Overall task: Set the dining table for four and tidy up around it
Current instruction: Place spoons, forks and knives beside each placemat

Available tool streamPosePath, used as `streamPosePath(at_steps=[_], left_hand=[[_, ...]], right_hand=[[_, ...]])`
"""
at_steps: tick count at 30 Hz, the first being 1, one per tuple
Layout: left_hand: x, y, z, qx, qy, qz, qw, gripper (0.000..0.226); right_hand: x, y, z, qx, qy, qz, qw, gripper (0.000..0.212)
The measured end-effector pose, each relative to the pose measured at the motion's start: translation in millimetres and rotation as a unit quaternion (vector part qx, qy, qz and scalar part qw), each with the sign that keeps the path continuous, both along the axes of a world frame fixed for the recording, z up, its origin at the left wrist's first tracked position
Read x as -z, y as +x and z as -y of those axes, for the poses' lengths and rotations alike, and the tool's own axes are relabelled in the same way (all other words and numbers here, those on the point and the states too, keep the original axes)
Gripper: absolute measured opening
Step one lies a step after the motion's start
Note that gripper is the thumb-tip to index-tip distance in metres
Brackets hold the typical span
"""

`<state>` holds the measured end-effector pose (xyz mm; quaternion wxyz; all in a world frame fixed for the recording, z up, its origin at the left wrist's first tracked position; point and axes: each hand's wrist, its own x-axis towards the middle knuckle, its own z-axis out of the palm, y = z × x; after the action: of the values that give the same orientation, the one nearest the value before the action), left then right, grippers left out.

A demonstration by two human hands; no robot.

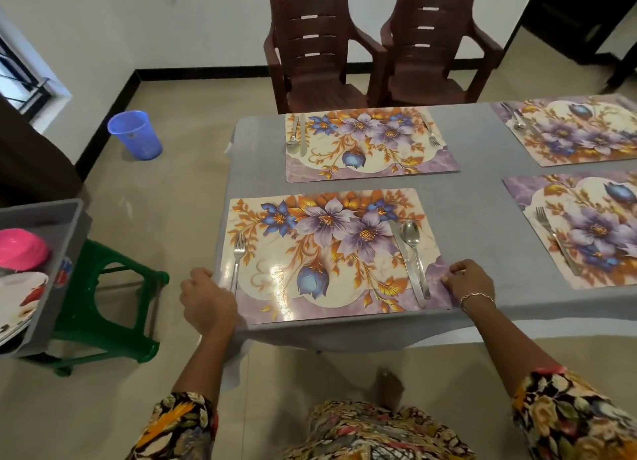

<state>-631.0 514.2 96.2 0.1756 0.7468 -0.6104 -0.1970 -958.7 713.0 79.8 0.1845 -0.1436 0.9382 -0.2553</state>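
1. Head view: the left hand (206,297) curls its fingers over the left edge of the near placemat (327,253), gripping it at the table's corner.
2. The right hand (470,280), a bracelet at its wrist, pinches the same mat's right edge with bent fingers.
3. The mat lies flat at the near edge of the grey-clothed table (475,218). It is glossy, with purple and blue flowers and orange leaves.
4. On it a fork (238,259) lies at the left, with a knife (398,240) and a spoon (409,234) side by side at the right.
5. Three matching mats lie farther off, each showing cutlery.
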Motion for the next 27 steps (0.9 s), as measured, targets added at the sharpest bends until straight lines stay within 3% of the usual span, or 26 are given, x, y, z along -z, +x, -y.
streamPosePath(at_steps=[2, 6, 14, 21, 27], left_hand=[[-5.4, -22.2, -13.1, 0.040, -0.043, -0.019, 0.998, 0.036], [-15.2, -87.8, -43.1, 0.140, -0.041, -0.095, 0.985, 0.028], [-14.5, -241.2, -133.3, 0.385, 0.012, -0.165, 0.908, 0.023], [-11.4, -370.1, -229.0, 0.398, 0.079, -0.188, 0.894, 0.017], [-1.6, -447.3, -273.4, 0.308, 0.203, -0.212, 0.905, 0.016]], right_hand=[[0.0, -0.1, -10.8, 0.003, -0.036, 0.006, 0.999, 0.024], [-1.0, -9.6, -40.0, -0.028, -0.086, 0.012, 0.996, 0.022], [5.3, -88.5, -117.7, -0.052, -0.161, 0.006, 0.985, 0.019], [5.0, -200.0, -196.6, -0.096, -0.184, 0.000, 0.978, 0.029], [3.2, -292.7, -259.7, -0.056, -0.197, -0.042, 0.978, 0.021]])
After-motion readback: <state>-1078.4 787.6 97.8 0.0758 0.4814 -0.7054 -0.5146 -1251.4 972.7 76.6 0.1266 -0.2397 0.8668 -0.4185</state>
